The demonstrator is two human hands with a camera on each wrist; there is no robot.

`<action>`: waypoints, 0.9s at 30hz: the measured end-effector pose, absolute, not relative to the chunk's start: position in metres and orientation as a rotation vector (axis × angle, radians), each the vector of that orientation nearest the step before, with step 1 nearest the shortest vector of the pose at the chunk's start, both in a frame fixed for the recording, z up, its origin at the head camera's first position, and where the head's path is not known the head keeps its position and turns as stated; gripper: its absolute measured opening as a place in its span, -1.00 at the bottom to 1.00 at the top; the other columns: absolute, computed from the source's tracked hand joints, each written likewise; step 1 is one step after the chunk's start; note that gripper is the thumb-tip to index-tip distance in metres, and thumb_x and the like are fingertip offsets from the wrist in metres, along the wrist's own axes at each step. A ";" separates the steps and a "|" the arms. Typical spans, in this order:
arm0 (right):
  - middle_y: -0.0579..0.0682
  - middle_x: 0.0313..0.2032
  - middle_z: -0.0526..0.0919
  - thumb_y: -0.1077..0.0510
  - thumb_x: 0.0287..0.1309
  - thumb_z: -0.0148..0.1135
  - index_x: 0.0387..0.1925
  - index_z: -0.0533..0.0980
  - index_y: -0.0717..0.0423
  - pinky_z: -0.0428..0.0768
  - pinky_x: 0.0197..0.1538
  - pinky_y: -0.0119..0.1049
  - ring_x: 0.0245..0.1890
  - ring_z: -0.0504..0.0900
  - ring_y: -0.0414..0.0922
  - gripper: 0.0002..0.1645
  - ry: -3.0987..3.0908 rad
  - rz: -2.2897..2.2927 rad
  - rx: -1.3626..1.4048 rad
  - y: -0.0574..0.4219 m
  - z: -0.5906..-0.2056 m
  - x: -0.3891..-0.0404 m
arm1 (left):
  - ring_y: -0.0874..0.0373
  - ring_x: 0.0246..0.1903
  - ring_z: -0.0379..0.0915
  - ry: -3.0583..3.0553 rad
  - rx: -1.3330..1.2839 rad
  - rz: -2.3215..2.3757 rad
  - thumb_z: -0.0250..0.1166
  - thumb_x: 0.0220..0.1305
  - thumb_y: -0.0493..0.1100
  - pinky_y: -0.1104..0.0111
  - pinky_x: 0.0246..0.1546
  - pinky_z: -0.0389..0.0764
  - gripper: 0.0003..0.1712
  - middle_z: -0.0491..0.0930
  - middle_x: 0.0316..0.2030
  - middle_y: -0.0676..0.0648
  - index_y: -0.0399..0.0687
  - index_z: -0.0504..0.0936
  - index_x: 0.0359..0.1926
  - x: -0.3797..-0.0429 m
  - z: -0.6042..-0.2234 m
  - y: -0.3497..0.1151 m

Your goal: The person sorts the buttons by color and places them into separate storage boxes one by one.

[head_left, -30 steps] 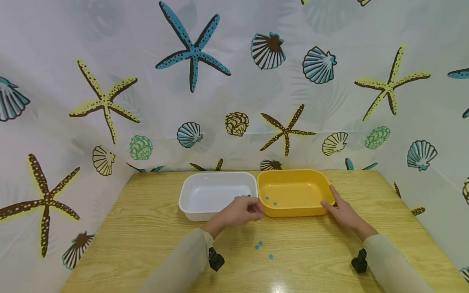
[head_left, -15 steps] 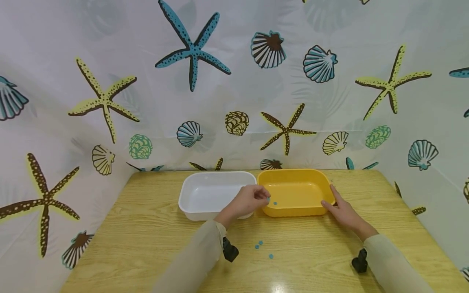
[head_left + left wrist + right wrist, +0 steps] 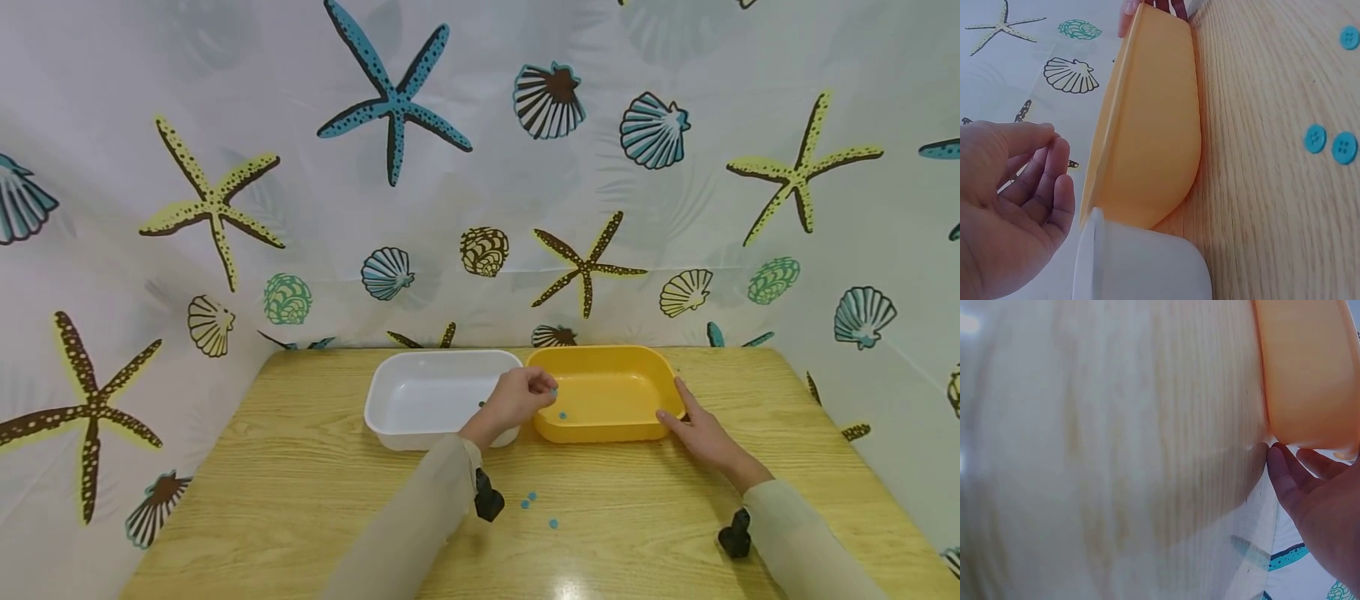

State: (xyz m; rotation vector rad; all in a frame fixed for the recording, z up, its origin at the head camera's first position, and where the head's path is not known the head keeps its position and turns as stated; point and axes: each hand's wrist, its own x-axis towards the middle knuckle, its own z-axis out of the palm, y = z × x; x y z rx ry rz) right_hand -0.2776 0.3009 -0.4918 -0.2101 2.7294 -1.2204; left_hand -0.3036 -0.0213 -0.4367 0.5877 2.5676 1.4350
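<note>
My left hand [image 3: 517, 395] is over the left end of the yellow plastic tub [image 3: 607, 434], thumb and fingertips pinched around a small blue button [image 3: 554, 392]. In the left wrist view those fingertips [image 3: 1054, 134] hide the button. Another blue button [image 3: 562, 415] lies inside the yellow tub, near its front wall. My right hand [image 3: 703, 433] holds the tub's right end, thumb at the front rim and fingers along the outer side. The right wrist view shows its fingers [image 3: 1282, 465] against the orange-looking end wall [image 3: 1310, 369].
A white tub [image 3: 405, 442] stands directly left of the yellow one, with a dark green piece [image 3: 482, 404] in it. Several loose blue buttons [image 3: 553, 523] lie on the wooden table [image 3: 637, 517] in front. A patterned curtain [image 3: 480, 167] surrounds the back and sides.
My left hand has moved right and away from me, from the gap before the two tubs to over the yellow tub, with the button pinched. The right hand stays in place.
</note>
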 end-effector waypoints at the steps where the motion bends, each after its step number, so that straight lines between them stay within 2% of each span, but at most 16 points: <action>1: 0.40 0.40 -0.24 -0.18 0.40 -0.12 0.45 -0.44 0.14 -0.09 0.29 0.25 0.36 -0.14 0.36 -0.02 2.730 -1.219 -0.210 0.301 -0.492 -0.278 | 0.16 -0.33 0.49 2.565 0.587 1.438 0.23 0.29 -0.24 0.39 -0.34 0.52 -0.86 0.57 -0.33 -0.01 -0.19 0.61 -0.17 -0.304 -0.437 -0.020; 14: 0.40 0.40 -0.22 -0.18 0.39 -0.11 0.45 -0.42 0.16 -0.09 0.29 0.25 0.36 -0.13 0.36 -0.02 2.738 -1.207 -0.206 0.301 -0.492 -0.278 | 0.14 -0.31 0.53 2.548 0.579 1.455 0.21 0.31 -0.23 0.37 -0.29 0.56 -0.78 0.59 -0.30 -0.04 -0.28 0.61 -0.10 -0.312 -0.438 -0.014; 27: 0.39 0.41 -0.22 -0.21 0.38 -0.11 0.46 -0.42 0.13 -0.09 0.29 0.25 0.36 -0.13 0.36 0.00 2.747 -1.199 -0.213 0.302 -0.493 -0.278 | 0.14 -0.31 0.53 2.544 0.526 1.457 0.22 0.30 -0.23 0.37 -0.30 0.56 -0.82 0.58 -0.31 -0.03 -0.22 0.62 -0.13 -0.321 -0.445 -0.009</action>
